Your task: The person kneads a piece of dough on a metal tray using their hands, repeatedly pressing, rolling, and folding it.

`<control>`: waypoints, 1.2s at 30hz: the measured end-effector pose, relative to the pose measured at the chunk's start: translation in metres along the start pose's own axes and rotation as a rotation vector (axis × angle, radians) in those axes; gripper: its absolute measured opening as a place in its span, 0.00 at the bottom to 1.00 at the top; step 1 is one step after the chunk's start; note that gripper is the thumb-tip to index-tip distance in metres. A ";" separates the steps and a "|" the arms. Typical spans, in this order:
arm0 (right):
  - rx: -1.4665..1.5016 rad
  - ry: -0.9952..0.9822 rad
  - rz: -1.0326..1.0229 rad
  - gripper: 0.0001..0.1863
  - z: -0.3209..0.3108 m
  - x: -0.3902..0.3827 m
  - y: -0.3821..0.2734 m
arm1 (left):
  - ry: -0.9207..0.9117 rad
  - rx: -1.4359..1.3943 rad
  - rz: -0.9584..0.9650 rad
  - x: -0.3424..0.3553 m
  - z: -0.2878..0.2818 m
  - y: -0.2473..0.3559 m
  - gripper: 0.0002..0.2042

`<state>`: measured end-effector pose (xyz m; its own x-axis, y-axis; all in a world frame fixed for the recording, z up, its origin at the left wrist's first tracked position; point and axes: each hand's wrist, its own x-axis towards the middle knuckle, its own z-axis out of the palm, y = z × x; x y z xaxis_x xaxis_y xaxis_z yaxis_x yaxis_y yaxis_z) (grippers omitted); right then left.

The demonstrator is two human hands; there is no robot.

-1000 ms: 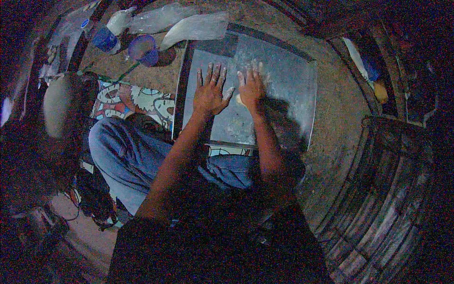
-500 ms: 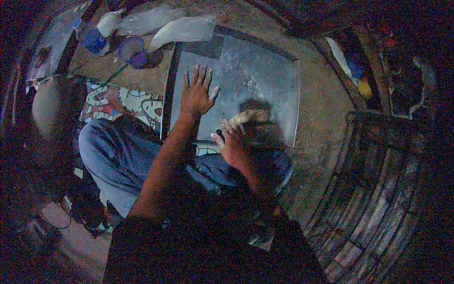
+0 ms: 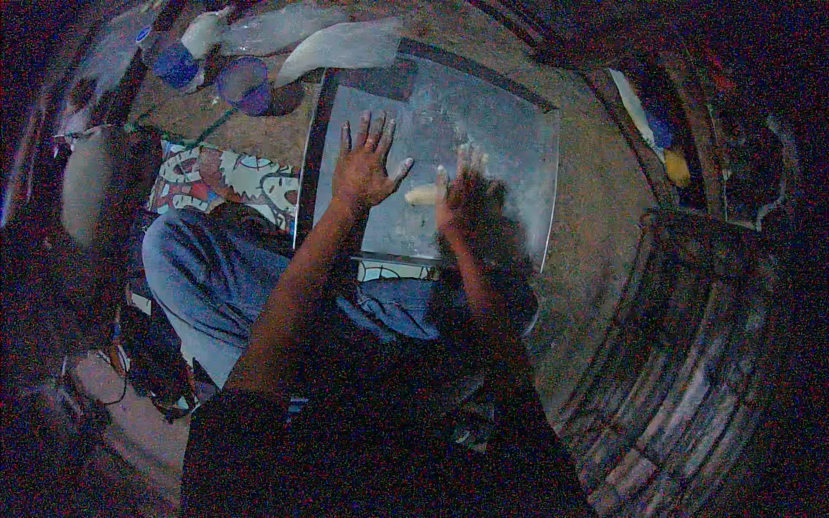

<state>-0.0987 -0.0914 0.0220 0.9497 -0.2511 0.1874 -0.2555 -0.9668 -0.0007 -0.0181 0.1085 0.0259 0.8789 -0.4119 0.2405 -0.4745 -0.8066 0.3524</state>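
Note:
A pale, stubby roll of what looks like dough (image 3: 420,196) lies on a flat grey tray (image 3: 484,108) with dark raised edges. My right hand (image 3: 463,194) is over the roll's right end, its fingers stretched forward and whitened with powder. How much of the roll lies beneath that palm is hidden. Left of the roll, my left hand (image 3: 366,171) rests on the tray with fingers spread and nothing in it. White smears mark the tray's surface around the right fingertips, and a dark shadow falls beside that hand.
Beyond the tray's far left corner lie clear plastic bags (image 3: 345,45), a purple cup (image 3: 243,85) and a blue-labelled container (image 3: 175,66). A patterned cloth (image 3: 226,177) is on the left by my bent knee (image 3: 186,250). Slatted wood (image 3: 682,345) stands at the right.
My right hand has moved forward from the tray's near edge and flattened over the roll. The roll now shows left of this hand and nearer me. My left hand stays spread on the tray.

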 end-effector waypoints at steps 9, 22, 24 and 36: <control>0.075 -0.015 0.175 0.31 0.045 0.104 0.022 | -0.003 0.018 0.015 0.002 0.000 -0.001 0.39; 0.225 -0.167 0.002 0.24 -0.040 -0.052 0.018 | 0.009 0.054 0.026 0.002 0.007 -0.002 0.31; 0.310 -0.239 0.013 0.24 -0.056 -0.060 0.015 | -0.025 0.041 0.012 0.004 0.005 -0.002 0.31; 0.304 -0.035 -0.023 0.30 -0.074 -0.087 0.030 | -0.036 0.015 0.008 0.001 0.007 -0.003 0.32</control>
<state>-0.2025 -0.0952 0.0787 0.9616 -0.2251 0.1568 -0.1727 -0.9408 -0.2917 -0.0155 0.1072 0.0191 0.8764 -0.4330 0.2106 -0.4809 -0.8093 0.3374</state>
